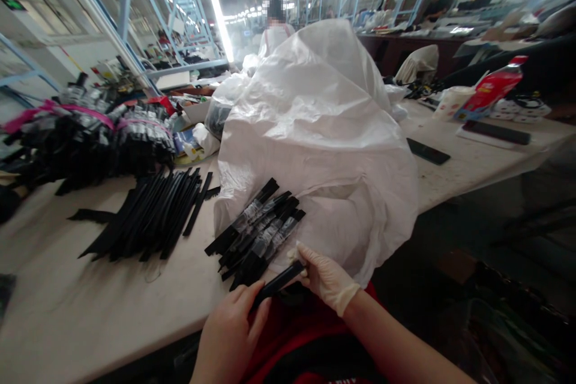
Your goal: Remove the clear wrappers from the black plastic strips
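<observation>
A black strip (282,277) stretches between my two hands, close to the table's front edge. My bare left hand (240,318) is closed round its near left end. On its other end are the pinched fingers of my right hand (326,276), which wears a pale thin glove. Just beyond the strip, several black strips wrapped in clear plastic (261,228) lie at the lower edge of a large white plastic bag (319,102). Farther left, a row of loose black strips (148,216) rests on the table (112,300).
Big bundles of black pieces with pink ties (90,126) stand at the back left. To the right are a dark phone (427,151), a red-labelled bottle (492,87), a paper roll (452,102) and another phone (497,132). A person (274,33) is beyond the bag.
</observation>
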Available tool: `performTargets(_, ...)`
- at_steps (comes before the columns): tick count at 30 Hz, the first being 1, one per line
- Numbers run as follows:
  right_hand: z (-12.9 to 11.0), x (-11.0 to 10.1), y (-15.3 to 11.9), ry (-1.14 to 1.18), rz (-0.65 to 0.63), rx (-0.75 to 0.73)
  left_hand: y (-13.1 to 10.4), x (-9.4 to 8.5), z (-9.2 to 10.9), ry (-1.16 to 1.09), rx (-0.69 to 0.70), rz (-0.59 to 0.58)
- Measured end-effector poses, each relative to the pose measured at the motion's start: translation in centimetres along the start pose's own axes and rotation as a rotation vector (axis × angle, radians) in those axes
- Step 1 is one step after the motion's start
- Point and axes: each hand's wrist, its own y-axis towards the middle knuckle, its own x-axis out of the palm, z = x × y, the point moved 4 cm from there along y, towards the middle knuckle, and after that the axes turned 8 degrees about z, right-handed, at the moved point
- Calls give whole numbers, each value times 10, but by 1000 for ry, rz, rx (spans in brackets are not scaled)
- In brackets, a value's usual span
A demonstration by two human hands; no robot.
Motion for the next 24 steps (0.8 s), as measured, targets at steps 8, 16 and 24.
performTargets(8,2,-2,0,-130,-32,-205,2,1,5,114,60,91)
performTargets(16,7,10,-19,-434,-69,-307,5,21,5,-137,-67,-14)
performTargets(24,8,29,-38,-676,-242,-551,4,12,-8,-507,-320,-34)
